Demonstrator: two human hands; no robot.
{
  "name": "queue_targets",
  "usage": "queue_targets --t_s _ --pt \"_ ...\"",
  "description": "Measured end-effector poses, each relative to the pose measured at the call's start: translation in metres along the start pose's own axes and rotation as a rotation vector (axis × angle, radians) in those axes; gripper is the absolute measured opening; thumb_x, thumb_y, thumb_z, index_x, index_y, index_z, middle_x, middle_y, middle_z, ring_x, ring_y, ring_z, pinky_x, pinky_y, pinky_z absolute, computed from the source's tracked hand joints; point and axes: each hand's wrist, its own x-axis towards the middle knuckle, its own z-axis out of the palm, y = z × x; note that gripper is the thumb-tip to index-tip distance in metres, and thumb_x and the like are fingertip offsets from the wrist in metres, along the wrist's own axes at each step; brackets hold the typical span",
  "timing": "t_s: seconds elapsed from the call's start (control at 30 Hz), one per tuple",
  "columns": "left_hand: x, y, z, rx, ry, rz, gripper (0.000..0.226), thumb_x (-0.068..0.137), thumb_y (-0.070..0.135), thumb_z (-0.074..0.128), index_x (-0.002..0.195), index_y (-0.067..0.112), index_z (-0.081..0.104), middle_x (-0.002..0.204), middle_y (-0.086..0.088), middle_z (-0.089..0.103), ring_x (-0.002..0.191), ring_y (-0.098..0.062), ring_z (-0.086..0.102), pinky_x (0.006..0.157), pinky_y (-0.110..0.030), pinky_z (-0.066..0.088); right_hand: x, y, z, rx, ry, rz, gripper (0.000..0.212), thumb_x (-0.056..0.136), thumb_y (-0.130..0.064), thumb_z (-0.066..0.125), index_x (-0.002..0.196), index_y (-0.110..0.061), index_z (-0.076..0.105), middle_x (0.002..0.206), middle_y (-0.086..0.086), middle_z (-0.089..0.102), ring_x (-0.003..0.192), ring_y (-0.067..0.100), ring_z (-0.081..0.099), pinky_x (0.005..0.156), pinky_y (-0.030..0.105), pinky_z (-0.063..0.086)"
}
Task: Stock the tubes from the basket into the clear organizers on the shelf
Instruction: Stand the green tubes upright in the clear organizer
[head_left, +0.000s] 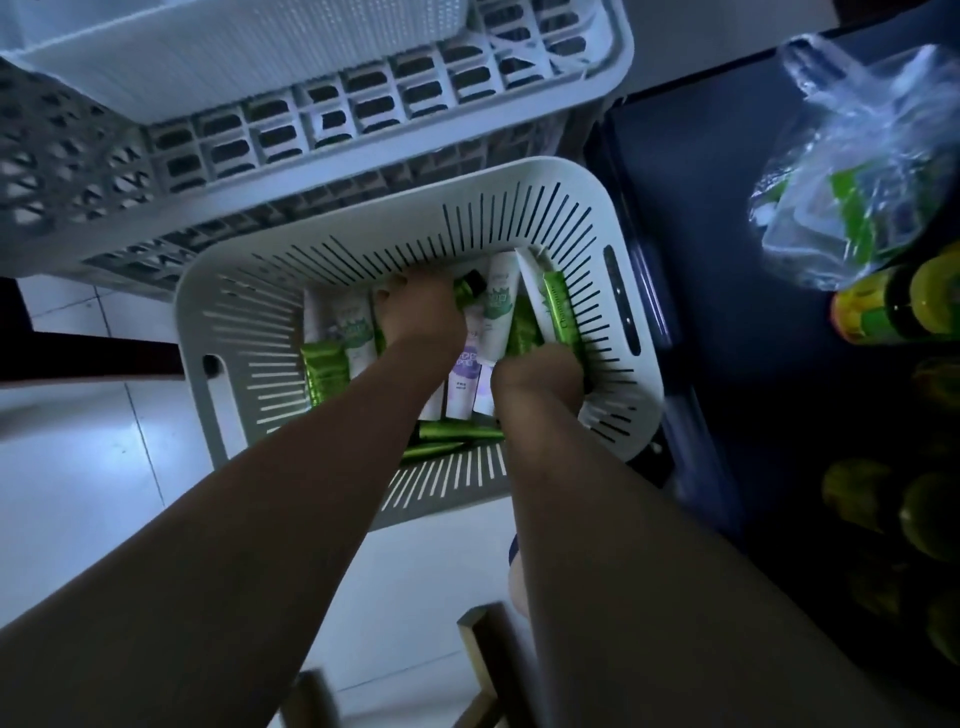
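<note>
Tubes (501, 306) seem light and soft; we take them mid-body. On left hand (423, 317) and right hand (535, 374), fingers hidden, hold unclear.

I take this for a small shop or its stockroom: a dark shelf (691, 218) carries rows of matching yellow-green bottles (883, 312), slotted white crates (322, 119) stand stacked on pale floor tiles (78, 467), and a basket (234, 312) holds many identical tubes (324, 371).

The basket (218, 332) is open on top, so we can reach in. Tubes (322, 374) crowd its floor. A big crate (332, 124) sits close behind, and a dark shelf (727, 234) just beside.
</note>
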Motion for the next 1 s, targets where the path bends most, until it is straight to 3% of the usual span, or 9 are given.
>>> queue_targets --t_s 0.1,0.17,0.3,0.47,0.53,0.73,0.8,0.9,1.0 --pt "-0.008 -0.008 -0.017 -0.133 0.028 0.052 0.029 0.086 0.022 0.064 0.112 0.009 0.063 0.107 -0.016 0.065 0.100 -0.039 0.065 0.082 -0.044 0.054 -0.014 -0.007 -0.007 0.183 -0.107 0.100 0.022 0.084 -0.018 0.065 0.103 -0.007 0.064 0.091 0.002 0.061 0.096 0.028 0.067 0.071 0.028 0.046" --pt "-0.021 -0.014 -0.033 -0.245 0.048 0.087 0.037 0.084 0.021 0.065 0.119 0.012 0.059 0.106 -0.013 0.065 0.095 -0.037 0.066 0.077 -0.042 0.056 -0.015 -0.008 -0.006 0.414 -0.165 0.223 0.039 0.065 -0.021 0.063 0.098 0.000 0.065 0.087 0.006 0.068 0.080 0.028 0.070 0.072 0.033 0.058" --pt "-0.056 -0.027 -0.064 -0.524 0.084 0.068 0.052 0.085 0.026 0.069 0.134 0.028 0.049 0.096 0.003 0.063 0.077 -0.025 0.064 0.061 -0.036 0.052 -0.020 -0.006 -0.009 0.536 -0.266 0.283 0.010 0.078 -0.006 0.074 0.083 -0.001 0.067 0.054 0.009 0.063 0.038 0.021 0.058 0.053 0.033 0.058" --pt "-0.093 -0.044 -0.098 -1.335 0.069 -0.158 0.031 0.084 0.005 0.067 0.110 0.020 0.059 0.093 -0.007 0.071 0.078 -0.028 0.072 0.068 -0.043 0.059 -0.070 -0.004 -0.032 0.629 -0.553 0.211 0.014 0.096 -0.001 0.057 0.082 0.000 0.061 0.075 0.011 0.057 0.059 0.018 0.053 0.080 0.036 0.058" --pt "-0.103 -0.052 -0.109 -1.521 0.049 -0.197 0.024 0.086 0.005 0.065 0.107 0.016 0.060 0.091 -0.009 0.072 0.082 -0.030 0.075 0.068 -0.042 0.052 -0.085 0.000 -0.045 0.623 -0.538 0.130 0.011 0.095 -0.002 0.057 0.085 -0.003 0.061 0.075 0.009 0.053 0.059 0.016 0.047 0.080 0.036 0.058" --pt "-0.137 -0.064 -0.135 -1.787 0.027 -0.128 0.014 0.093 0.000 0.058 0.100 0.008 0.049 0.086 -0.011 0.063 0.080 -0.030 0.077 0.048 -0.029 0.040 -0.116 0.005 -0.079 0.690 -0.476 -0.104 0.025 0.097 -0.031 0.056 0.118 -0.020 0.065 0.075 0.002 0.058 0.048 0.013 0.047 0.056 0.026 0.051" --pt "-0.152 -0.062 -0.144 -1.856 0.059 -0.084 0.017 0.095 -0.001 0.057 0.100 0.010 0.046 0.087 -0.012 0.062 0.080 -0.031 0.076 0.050 -0.028 0.042 -0.128 0.004 -0.091 0.793 -0.469 -0.152 0.029 0.099 -0.035 0.053 0.124 -0.025 0.064 0.081 0.003 0.064 0.055 0.016 0.056 0.064 0.032 0.054" --pt "-0.175 -0.057 -0.158 -2.018 0.127 -0.019 0.024 0.095 -0.007 0.057 0.094 0.013 0.044 0.091 -0.014 0.061 0.082 -0.032 0.075 0.064 -0.029 0.055 -0.147 0.004 -0.110 0.873 -0.442 -0.233 0.013 0.103 -0.027 0.056 0.101 -0.019 0.067 0.095 0.008 0.068 0.082 0.023 0.064 0.084 0.043 0.055" --pt "-0.197 -0.052 -0.174 -2.119 0.117 0.016 0.029 0.094 -0.012 0.056 0.090 0.014 0.044 0.097 -0.020 0.061 0.086 -0.034 0.074 0.072 -0.029 0.059 -0.166 0.007 -0.128 0.913 -0.512 -0.377 0.013 0.103 -0.017 0.055 0.099 -0.017 0.067 0.104 0.008 0.075 0.096 0.026 0.067 0.083 0.041 0.054"
